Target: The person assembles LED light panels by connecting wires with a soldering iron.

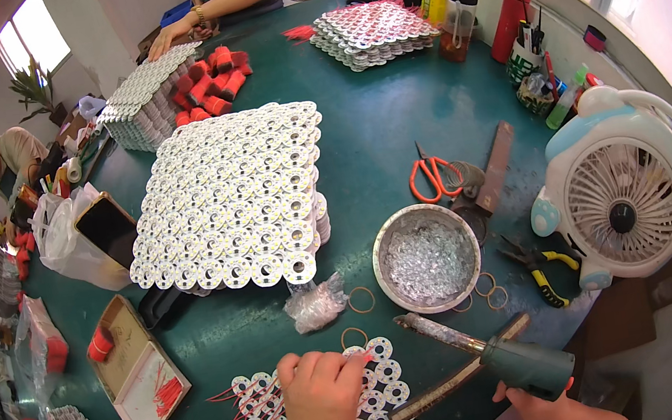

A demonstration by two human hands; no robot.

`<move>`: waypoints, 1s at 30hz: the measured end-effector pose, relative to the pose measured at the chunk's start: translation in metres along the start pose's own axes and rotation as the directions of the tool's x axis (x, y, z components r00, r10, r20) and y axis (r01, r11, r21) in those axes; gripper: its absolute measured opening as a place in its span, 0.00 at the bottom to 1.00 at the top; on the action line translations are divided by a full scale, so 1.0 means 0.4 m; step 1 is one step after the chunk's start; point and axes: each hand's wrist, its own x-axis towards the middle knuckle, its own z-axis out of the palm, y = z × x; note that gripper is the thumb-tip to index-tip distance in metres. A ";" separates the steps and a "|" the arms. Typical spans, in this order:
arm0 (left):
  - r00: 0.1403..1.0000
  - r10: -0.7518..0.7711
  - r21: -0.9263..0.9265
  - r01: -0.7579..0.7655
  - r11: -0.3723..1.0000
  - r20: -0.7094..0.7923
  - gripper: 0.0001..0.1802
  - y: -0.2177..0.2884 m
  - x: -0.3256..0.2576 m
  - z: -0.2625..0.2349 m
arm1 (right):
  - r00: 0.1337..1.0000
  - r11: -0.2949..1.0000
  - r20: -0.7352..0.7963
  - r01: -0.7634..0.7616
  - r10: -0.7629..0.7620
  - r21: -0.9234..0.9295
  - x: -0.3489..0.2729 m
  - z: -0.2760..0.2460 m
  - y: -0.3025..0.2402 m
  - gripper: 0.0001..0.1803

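Observation:
My left hand (pixel 321 397) rests fingers-down on a sheet of small white round circuit boards (pixel 383 392) with red wires at the table's near edge; its fingertips pinch a red wire end. My right hand (pixel 548 408) grips the green handle of a soldering iron (pixel 493 351), whose long metal tip points up-left toward the boards. A metal bowl (pixel 427 257) of clear small pieces stands just beyond the iron. A few rubber bands (pixel 361 299) lie around it.
A large stack of white round boards (pixel 236 198) fills the table's middle. Orange scissors (pixel 432 175), pliers (pixel 542 267) and a white desk fan (pixel 621 187) are at right. A shallow box with red wires (pixel 140 371) is at left. Other people sit at the far side and left.

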 end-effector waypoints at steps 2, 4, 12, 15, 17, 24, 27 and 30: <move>1.000 -0.003 0.003 0.003 1.000 0.022 0.10 0.000 0.000 -0.035 | 1.000 1.000 -0.010 0.008 -0.008 -0.007 0.001 -0.009 0.003 0.22; 0.999 -0.032 0.082 0.031 0.996 0.012 0.11 0.008 -0.004 -0.101 | 0.986 0.972 0.066 0.163 -0.154 -0.169 0.012 -0.012 -0.008 0.22; 0.998 0.069 -0.047 -0.068 0.997 0.005 0.09 0.030 0.025 -0.020 | 0.996 0.998 0.084 -0.039 0.034 0.051 -0.004 -0.010 -0.004 0.17; 0.997 0.074 -0.057 -0.072 0.996 0.032 0.07 0.024 0.019 0.008 | 0.996 0.995 0.061 -0.076 0.072 0.064 -0.010 0.004 -0.015 0.18; 0.997 0.071 -0.067 -0.069 0.995 0.034 0.07 0.024 0.018 0.016 | 0.993 0.991 0.043 -0.109 0.106 0.082 -0.021 0.009 -0.004 0.19; 0.998 0.063 -0.076 -0.061 0.995 0.026 0.07 0.021 0.014 0.022 | 0.996 0.999 -0.080 -0.032 0.033 0.013 -0.024 0.023 0.011 0.15; 0.998 0.052 -0.082 -0.049 0.995 0.032 0.08 0.023 0.014 0.022 | 0.995 1.000 -0.095 -0.009 0.007 -0.022 -0.023 0.026 0.008 0.16; 0.998 0.046 -0.084 -0.043 0.996 0.042 0.08 0.022 0.014 0.024 | 0.994 0.995 -0.063 0.081 -0.084 -0.050 0.003 0.028 -0.032 0.17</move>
